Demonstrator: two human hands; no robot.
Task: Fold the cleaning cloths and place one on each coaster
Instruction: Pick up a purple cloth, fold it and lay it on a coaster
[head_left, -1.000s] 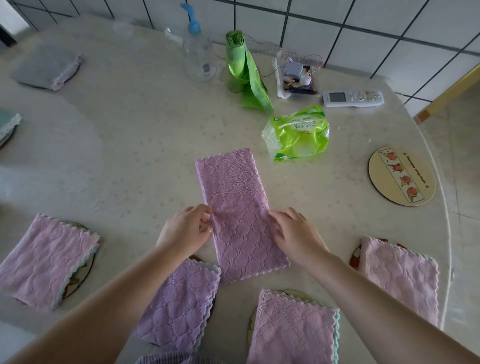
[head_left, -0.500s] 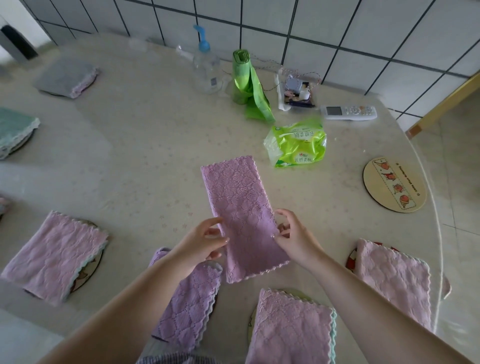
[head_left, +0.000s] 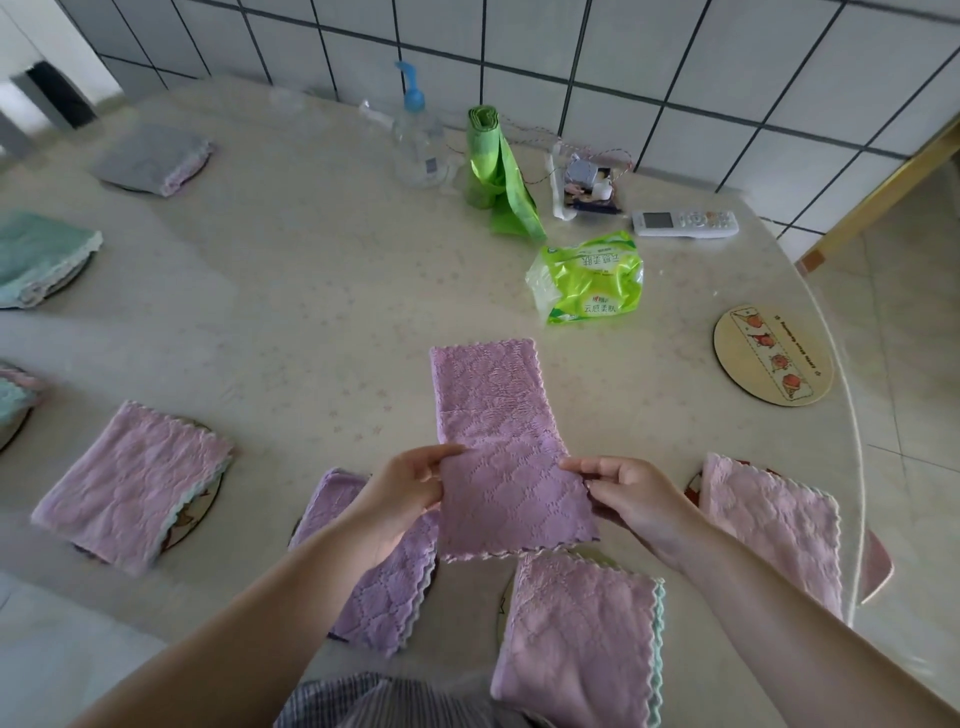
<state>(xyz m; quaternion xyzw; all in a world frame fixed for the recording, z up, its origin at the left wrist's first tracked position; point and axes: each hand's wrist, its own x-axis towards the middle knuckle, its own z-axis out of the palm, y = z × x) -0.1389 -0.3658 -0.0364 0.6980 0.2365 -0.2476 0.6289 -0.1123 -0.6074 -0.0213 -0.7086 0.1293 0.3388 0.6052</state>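
I see a purple cloth (head_left: 498, 447) folded into a long strip, its far end flat on the counter (head_left: 311, 291), its near end lifted with both side edges pinched. A bare round coaster (head_left: 772, 355) with a cartoon strip lies far right. Folded pink cloths sit on coasters at left (head_left: 130, 480), near centre (head_left: 576, 639) and right (head_left: 769, 525); a folded purple one (head_left: 384, 587) lies near left. Grey (head_left: 150, 158) and green (head_left: 39, 254) ones lie far left.

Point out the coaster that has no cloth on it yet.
The round coaster at the right edge of the table, beyond the remote, with a strip of printed pictures across its bare face. Every other coaster in view lies under a folded cloth.
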